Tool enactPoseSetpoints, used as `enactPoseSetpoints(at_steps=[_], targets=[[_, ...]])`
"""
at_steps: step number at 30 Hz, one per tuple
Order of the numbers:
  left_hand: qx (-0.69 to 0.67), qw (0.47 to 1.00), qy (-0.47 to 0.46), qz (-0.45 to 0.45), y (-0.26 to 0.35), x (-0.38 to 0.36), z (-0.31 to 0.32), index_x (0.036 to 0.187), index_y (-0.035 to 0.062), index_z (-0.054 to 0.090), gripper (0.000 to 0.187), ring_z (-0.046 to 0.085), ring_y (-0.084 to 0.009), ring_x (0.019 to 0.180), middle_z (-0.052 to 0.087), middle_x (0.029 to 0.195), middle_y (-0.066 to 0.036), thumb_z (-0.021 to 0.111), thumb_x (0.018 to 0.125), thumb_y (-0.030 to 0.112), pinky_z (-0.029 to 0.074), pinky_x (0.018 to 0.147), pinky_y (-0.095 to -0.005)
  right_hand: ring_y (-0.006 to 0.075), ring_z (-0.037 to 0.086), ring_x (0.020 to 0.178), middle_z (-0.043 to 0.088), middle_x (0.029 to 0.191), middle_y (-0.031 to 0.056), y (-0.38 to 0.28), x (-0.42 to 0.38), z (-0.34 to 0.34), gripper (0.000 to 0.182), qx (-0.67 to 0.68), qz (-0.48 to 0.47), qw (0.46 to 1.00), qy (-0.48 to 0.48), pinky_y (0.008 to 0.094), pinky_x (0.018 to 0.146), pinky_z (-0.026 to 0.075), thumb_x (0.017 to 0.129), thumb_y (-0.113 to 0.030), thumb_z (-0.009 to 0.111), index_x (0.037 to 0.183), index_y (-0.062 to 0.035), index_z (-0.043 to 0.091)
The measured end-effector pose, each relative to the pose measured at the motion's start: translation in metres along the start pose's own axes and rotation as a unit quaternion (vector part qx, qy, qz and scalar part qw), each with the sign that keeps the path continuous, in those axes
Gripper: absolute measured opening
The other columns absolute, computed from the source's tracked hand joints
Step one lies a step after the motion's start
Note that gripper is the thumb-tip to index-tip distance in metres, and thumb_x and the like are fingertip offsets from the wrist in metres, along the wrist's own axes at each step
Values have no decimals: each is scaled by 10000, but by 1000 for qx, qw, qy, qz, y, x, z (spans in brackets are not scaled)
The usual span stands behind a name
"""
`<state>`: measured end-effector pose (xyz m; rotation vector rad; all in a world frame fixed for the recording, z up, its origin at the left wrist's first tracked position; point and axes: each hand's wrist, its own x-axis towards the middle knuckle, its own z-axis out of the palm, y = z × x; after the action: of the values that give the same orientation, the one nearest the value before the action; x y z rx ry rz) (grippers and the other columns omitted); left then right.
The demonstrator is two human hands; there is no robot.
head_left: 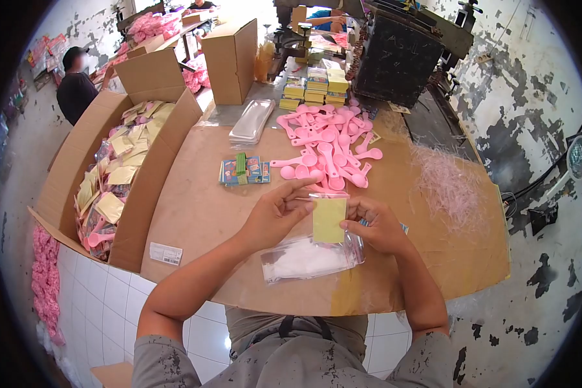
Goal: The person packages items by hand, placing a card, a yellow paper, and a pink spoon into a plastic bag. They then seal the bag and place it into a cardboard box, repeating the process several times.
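Your left hand (pixel 279 210) and right hand (pixel 375 226) are pinching a small clear bag (pixel 330 216) with a yellow card inside over the desk (pixel 200 207), many finished packs (pixel 119 174) already filling the carton, pink spoons (pixel 330 145) still waiting.

Cardboard-covered table (pixel 194 213) carries pink spoons (pixel 330 145), card packs (pixel 244 171), clear bags (pixel 307 258)

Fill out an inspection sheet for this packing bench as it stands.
Surface: brown cardboard sheet over a white tiled counter.
Job's things: clear bag with yellow card held between both hands; stack of clear bags below.
Clutter: pink spoons, small card packs, plastic shreds, open box of filled packs.
Grippers: left hand and right hand both pinch the bag.
Cables: black cable on the floor.
Surroundings: peeling wall, another person at far left.
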<state>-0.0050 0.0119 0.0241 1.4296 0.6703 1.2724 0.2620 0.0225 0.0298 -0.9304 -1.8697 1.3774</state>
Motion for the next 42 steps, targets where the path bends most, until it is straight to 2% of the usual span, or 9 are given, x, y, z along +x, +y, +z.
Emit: enactPoseSetpoints(at_steps=[9,13,16,18,20,22,31,37,42], targets=[[50,987,-51,-142,14,4,-28,1197,-3,634,226,728,-173,974,725,1106,-84,705,997,73,601,842,-318,147,689,969,738,1075,68,-29,-7,-17,373,-90,-60,992,62,319,844,537,945,-94,742,1301,-17,657],[-189,919,280,203,69,21,-51,1151,25,650,244,690,-196,1099,691,1198,-114,511,1092,216,572,913,-371,173,683,962,737,1050,59,-35,-23,-59,334,-291,-47,945,140,329,856,523,932,-125,741,1258,-62,704],[-192,886,368,204,63,31,-52,1153,57,666,298,672,-192,1093,675,1217,-119,455,1104,262,551,921,-385,181,681,941,733,1029,60,-28,-38,-82,324,-337,19,934,118,325,834,517,900,-164,793,1202,-63,734],[82,953,229,181,-14,20,-73,1194,75,688,267,662,-205,1071,687,1196,-119,577,1057,275,535,910,-404,199,677,937,723,991,65,-21,-47,-86,320,-352,51,932,72,347,839,518,875,-195,826,1149,-49,746],[264,961,47,-72,2,5,-28,1240,90,703,368,651,-201,1071,668,1170,-70,743,928,281,513,887,-381,196,670,923,715,967,64,-15,-50,-86,328,-342,82,935,43,352,824,516,851,-214,855,1110,-40,752],[341,936,-86,6,-6,-3,-5,1101,98,759,315,656,-233,990,662,1030,-67,855,832,229,527,829,-392,174,662,897,710,957,57,-9,-50,-88,340,-305,112,945,39,341,792,511,829,-222,879,1084,-37,751],[384,912,-142,36,-24,-11,2,945,60,726,178,636,-272,859,626,931,-96,829,839,160,526,769,-405,122,623,823,681,945,19,4,-50,-95,251,-286,74,950,104,317,751,511,854,-103,840,1059,-39,712],[346,929,-129,-3,-13,-12,5,1045,39,707,150,691,-292,855,681,961,-134,742,911,96,560,798,-411,126,651,854,685,964,23,-16,-43,-51,253,-28,-2,985,168,292,791,525,891,-101,812,1112,-50,699],[347,930,-121,-2,-15,-13,5,1141,44,702,202,721,-282,917,730,1022,-150,702,942,76,573,829,-406,138,683,869,713,997,55,1,-35,-22,269,-182,-26,977,105,305,768,546,913,-104,786,1170,-66,717]])
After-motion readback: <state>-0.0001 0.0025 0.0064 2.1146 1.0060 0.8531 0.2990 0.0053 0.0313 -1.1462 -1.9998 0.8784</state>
